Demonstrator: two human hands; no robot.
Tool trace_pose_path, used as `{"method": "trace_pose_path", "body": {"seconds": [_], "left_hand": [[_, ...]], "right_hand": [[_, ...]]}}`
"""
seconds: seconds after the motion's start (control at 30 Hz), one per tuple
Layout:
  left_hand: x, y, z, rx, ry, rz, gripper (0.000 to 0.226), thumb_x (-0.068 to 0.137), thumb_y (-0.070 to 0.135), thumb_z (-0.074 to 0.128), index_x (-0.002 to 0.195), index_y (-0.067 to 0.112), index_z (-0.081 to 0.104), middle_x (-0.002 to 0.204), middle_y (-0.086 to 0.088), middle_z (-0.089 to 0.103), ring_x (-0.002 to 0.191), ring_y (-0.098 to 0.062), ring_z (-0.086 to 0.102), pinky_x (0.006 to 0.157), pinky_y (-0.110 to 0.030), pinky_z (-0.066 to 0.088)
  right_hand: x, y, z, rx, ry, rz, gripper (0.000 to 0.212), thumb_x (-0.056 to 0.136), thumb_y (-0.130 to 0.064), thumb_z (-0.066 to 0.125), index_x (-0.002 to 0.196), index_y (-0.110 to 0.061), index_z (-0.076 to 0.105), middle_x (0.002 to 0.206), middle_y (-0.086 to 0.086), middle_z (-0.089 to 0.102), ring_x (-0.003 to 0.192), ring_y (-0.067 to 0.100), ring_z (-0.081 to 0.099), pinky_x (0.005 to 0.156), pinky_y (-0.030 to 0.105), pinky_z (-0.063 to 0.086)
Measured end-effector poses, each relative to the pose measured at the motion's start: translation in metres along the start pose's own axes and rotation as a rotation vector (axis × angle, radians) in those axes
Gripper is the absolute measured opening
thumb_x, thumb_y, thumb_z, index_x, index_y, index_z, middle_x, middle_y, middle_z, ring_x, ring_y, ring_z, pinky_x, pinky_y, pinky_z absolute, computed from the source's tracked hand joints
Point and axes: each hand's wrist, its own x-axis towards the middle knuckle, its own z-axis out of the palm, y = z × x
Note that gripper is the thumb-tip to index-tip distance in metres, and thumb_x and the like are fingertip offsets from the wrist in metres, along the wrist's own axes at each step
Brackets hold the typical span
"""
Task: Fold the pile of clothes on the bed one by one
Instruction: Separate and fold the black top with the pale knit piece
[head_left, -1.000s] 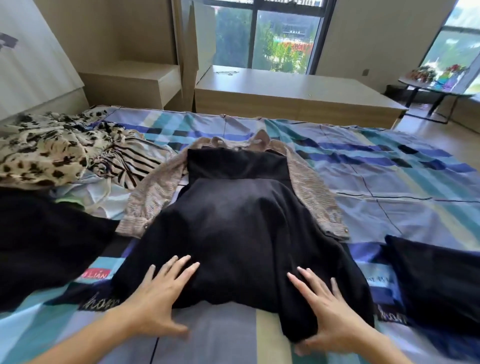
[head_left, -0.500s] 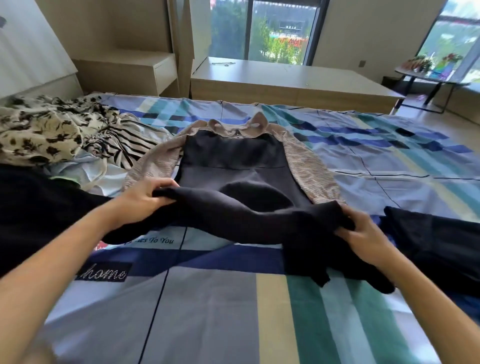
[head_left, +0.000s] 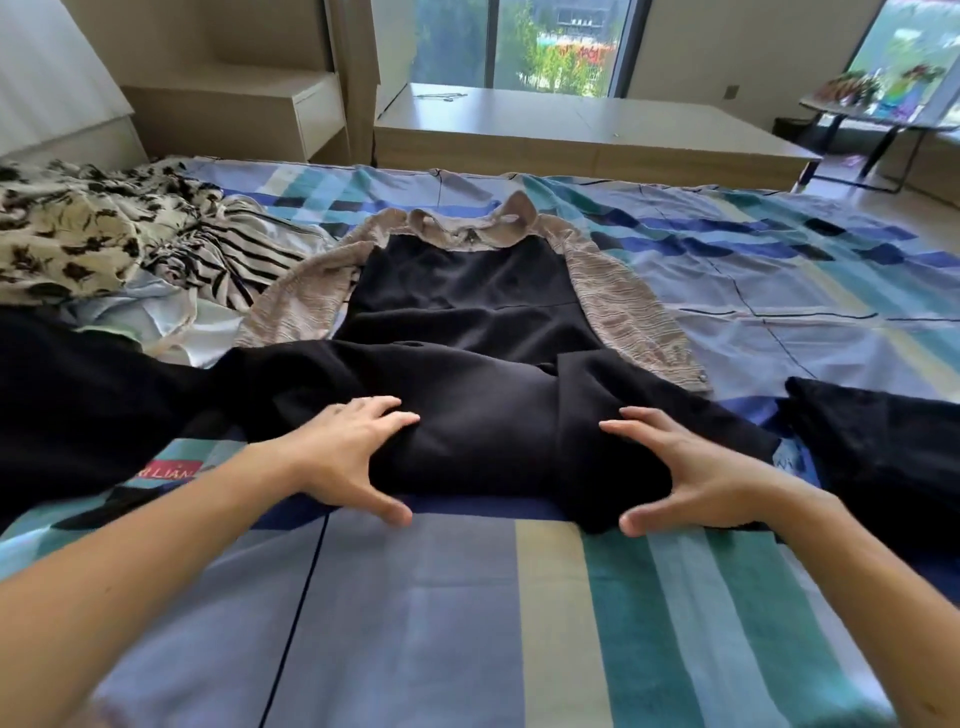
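Bed with a plaid sheet fills the frame. Dress, black with beige striped sleeves, lies flat at centre. Its long axis runs bottom to top of frame, collar at top centre, and the lower part looks doubled up into a thick fold at lower centre. Unfolded pile is at upper left, touching the dress's left edge. A black garment lies just beside the dress at right.

Left hand and right hand rest palm-down on the fold. Their fingers are spread and pinch nothing, thumbs at the near edge on the sheet. The rest of the dress lies straight ahead of the fingertips, toward the top of frame. Both hands are equally near. The sleeves are likely next, each hand taking the one on its own side.
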Motion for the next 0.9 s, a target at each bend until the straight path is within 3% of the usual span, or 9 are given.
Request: {"method": "trace_pose_path", "body": {"seconds": [0.1, 0.2, 0.3, 0.4, 0.47, 0.53, 0.67, 0.8, 0.9], "left_hand": [[0.010, 0.015, 0.014, 0.198, 0.080, -0.019, 0.093, 0.076, 0.075, 0.058, 0.154, 0.032, 0.032, 0.162, -0.002, 0.027, 0.148, -0.022, 0.028, 0.118, -0.040, 0.028], [0.018, 0.017, 0.002, 0.141, 0.372, 0.035, 0.029, 0.092, 0.034, 0.057, 0.119, 0.030, 0.065, 0.126, 0.008, 0.062, 0.115, -0.023, 0.061, 0.088, -0.037, 0.049], [0.013, 0.009, -0.026, -0.262, 0.492, 0.021, 0.011, 0.088, 0.012, 0.066, 0.094, 0.020, 0.071, 0.091, -0.001, 0.072, 0.089, -0.029, 0.068, 0.077, -0.041, 0.052], [-0.001, -0.011, -0.058, -0.583, 0.648, 0.075, 0.019, 0.087, 0.003, 0.073, 0.081, 0.021, 0.071, 0.070, 0.012, 0.067, 0.069, -0.002, 0.060, 0.071, -0.029, 0.050], [-0.014, -0.022, -0.072, -0.803, 0.688, 0.084, 0.017, 0.091, 0.008, 0.071, 0.081, 0.023, 0.071, 0.067, 0.019, 0.068, 0.062, 0.006, 0.057, 0.062, -0.011, 0.045], [-0.028, -0.031, -0.076, -1.019, 0.702, 0.078, 0.009, 0.094, 0.017, 0.065, 0.089, 0.017, 0.073, 0.073, 0.017, 0.072, 0.065, 0.006, 0.061, 0.062, -0.008, 0.049], [-0.036, -0.045, -0.080, -1.175, 0.719, -0.009, 0.037, 0.094, 0.042, 0.059, 0.094, 0.007, 0.074, 0.090, -0.010, 0.069, 0.078, -0.019, 0.059, 0.067, -0.032, 0.047], [-0.028, -0.046, -0.075, -0.601, 0.872, -0.260, 0.016, 0.096, 0.021, 0.065, 0.082, 0.013, 0.066, 0.082, -0.009, 0.066, 0.065, -0.011, 0.056, 0.066, -0.021, 0.043], [-0.028, -0.028, -0.072, -0.473, 0.833, -0.243, 0.015, 0.086, 0.026, 0.076, 0.085, 0.015, 0.066, 0.079, -0.006, 0.067, 0.063, -0.014, 0.057, 0.063, -0.019, 0.045]], "right_hand": [[0.011, -0.001, 0.018, -0.252, 0.009, 0.137, 0.109, 0.065, -0.047, 0.085, 0.154, -0.038, 0.023, 0.162, -0.003, 0.012, 0.146, 0.020, 0.029, 0.114, 0.039, 0.036], [0.023, -0.001, 0.016, -0.338, 0.266, 0.062, 0.048, 0.080, -0.020, 0.071, 0.123, -0.033, 0.055, 0.129, -0.003, 0.054, 0.118, 0.029, 0.057, 0.091, 0.043, 0.051], [0.023, 0.005, 0.003, -0.065, 0.530, -0.001, 0.036, 0.078, 0.003, 0.059, 0.100, -0.025, 0.065, 0.097, 0.001, 0.070, 0.096, 0.027, 0.066, 0.085, 0.036, 0.051], [0.014, 0.004, -0.016, 0.434, 0.731, -0.078, 0.049, 0.080, 0.019, 0.047, 0.084, -0.025, 0.067, 0.080, -0.008, 0.068, 0.079, 0.004, 0.060, 0.074, 0.017, 0.045], [0.003, 0.000, -0.029, 0.707, 0.852, -0.151, 0.056, 0.083, 0.015, 0.041, 0.077, -0.031, 0.072, 0.071, -0.020, 0.066, 0.069, -0.008, 0.055, 0.066, 0.010, 0.044], [-0.007, -0.005, -0.037, 0.784, 0.963, -0.201, 0.053, 0.086, 0.003, 0.041, 0.065, -0.037, 0.069, 0.057, -0.027, 0.057, 0.054, -0.011, 0.048, 0.053, 0.004, 0.037], [-0.012, -0.022, -0.036, 0.830, 0.999, -0.140, 0.037, 0.087, -0.015, 0.046, 0.054, -0.030, 0.056, 0.051, -0.023, 0.044, 0.051, -0.007, 0.035, 0.046, 0.012, 0.028], [-0.004, -0.026, -0.025, 0.671, 0.837, 0.055, 0.034, 0.096, -0.023, 0.059, 0.062, -0.017, 0.057, 0.060, -0.009, 0.049, 0.057, 0.005, 0.042, 0.052, 0.027, 0.030], [0.001, -0.024, -0.016, 0.583, 0.734, 0.143, 0.034, 0.097, -0.029, 0.063, 0.081, 0.001, 0.062, 0.071, 0.004, 0.059, 0.065, 0.017, 0.054, 0.061, 0.033, 0.040]]}}
